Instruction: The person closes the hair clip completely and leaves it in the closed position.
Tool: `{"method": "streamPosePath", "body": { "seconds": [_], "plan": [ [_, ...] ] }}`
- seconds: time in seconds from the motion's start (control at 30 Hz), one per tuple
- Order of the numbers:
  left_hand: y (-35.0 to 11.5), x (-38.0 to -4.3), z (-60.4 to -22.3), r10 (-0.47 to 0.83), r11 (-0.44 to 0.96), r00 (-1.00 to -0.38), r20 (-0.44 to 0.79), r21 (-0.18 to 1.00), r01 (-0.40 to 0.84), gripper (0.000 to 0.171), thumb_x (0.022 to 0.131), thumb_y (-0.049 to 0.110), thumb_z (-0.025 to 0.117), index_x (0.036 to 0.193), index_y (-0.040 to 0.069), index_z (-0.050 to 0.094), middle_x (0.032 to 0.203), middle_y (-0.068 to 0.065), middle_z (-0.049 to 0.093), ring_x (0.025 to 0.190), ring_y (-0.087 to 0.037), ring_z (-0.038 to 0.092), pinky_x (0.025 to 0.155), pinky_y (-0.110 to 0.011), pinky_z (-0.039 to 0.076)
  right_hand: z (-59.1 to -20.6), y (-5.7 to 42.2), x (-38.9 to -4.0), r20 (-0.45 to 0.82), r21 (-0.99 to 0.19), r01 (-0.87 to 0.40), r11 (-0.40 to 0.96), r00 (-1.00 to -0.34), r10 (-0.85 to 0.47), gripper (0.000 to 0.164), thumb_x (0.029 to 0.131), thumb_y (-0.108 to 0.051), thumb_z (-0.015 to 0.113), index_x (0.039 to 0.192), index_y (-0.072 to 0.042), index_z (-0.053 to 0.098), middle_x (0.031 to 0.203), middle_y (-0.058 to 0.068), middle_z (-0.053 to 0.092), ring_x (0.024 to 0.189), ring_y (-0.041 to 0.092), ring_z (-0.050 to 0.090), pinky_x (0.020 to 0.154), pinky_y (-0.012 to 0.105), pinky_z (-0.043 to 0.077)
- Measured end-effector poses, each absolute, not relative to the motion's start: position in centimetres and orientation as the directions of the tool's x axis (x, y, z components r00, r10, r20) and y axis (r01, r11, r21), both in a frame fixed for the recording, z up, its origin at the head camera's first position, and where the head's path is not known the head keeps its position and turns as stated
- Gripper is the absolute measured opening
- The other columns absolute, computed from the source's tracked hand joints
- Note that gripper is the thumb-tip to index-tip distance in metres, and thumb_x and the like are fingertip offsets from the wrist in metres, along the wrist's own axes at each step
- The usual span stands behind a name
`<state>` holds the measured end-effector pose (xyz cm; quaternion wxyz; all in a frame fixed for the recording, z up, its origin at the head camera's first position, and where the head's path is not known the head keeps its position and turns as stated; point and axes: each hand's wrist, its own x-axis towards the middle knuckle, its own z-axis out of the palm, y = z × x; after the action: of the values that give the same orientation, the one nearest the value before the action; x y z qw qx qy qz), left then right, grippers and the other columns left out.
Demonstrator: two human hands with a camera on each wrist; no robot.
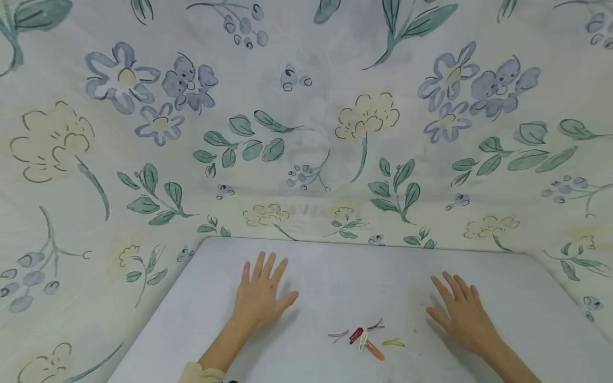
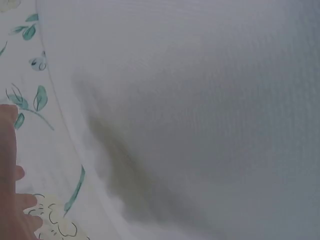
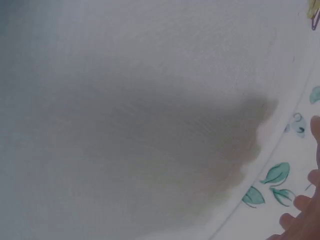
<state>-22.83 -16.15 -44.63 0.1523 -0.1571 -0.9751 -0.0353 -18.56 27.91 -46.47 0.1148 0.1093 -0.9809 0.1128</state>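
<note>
Lying between the spread hands (image 1: pixel 260 299) (image 1: pixel 464 318): colourful hair clips (image 1: pixel 363 340).

Left hand (image 1: pixel 258 299): fingers straight and spread, thumb angled inward. Right hand (image 1: pixel 465 317): fingers extended, closer together, thumb also inward. Well apart, forearms (image 1: pixel 226 343) converging forward.

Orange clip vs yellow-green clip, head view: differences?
The orange clip is broader; the yellow-green clip is slimmer. In the head view, the orange clip slants down rightward; the yellow-green clip lies nearly level. Both rest on the white table.
</note>
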Motion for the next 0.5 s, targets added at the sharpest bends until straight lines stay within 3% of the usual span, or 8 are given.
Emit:
{"method": "streamPosePath", "body": {
  "seconds": [0.33,0.5],
  "plan": [
    [-15.0,-22.5,-45.4,0.312,0.938,-0.891,0.329,0.042,0.344,0.077,0.089,0.061,0.056,0.149,0.014,0.043,0.155,-0.017,0.037,0.147,-0.04,0.025,0.115,-0.062,0.017,-47.0,27.8,-18.6,0.249,-0.244,-0.279,0.929,-0.944,-0.218,0.069,0.089,-0.031,0.071,0.145,-0.002,0.041,0.147,0.028,0.036,0.135,0.047,0.032,0.11,0.067,0.022],
    [-14.7,-22.4,-45.6,0.326,0.933,-0.874,0.36,0.024,0.358,0.076,0.088,0.06,0.058,0.148,0.014,0.045,0.154,-0.017,0.04,0.145,-0.04,0.029,0.114,-0.062,0.022,-47.3,27.3,-18.7,0.266,-0.283,-0.319,0.904,-0.932,-0.245,0.069,0.088,-0.029,0.073,0.145,-0.005,0.043,0.145,0.024,0.04,0.13,0.045,0.038,0.103,0.064,0.035]
  ]
}}
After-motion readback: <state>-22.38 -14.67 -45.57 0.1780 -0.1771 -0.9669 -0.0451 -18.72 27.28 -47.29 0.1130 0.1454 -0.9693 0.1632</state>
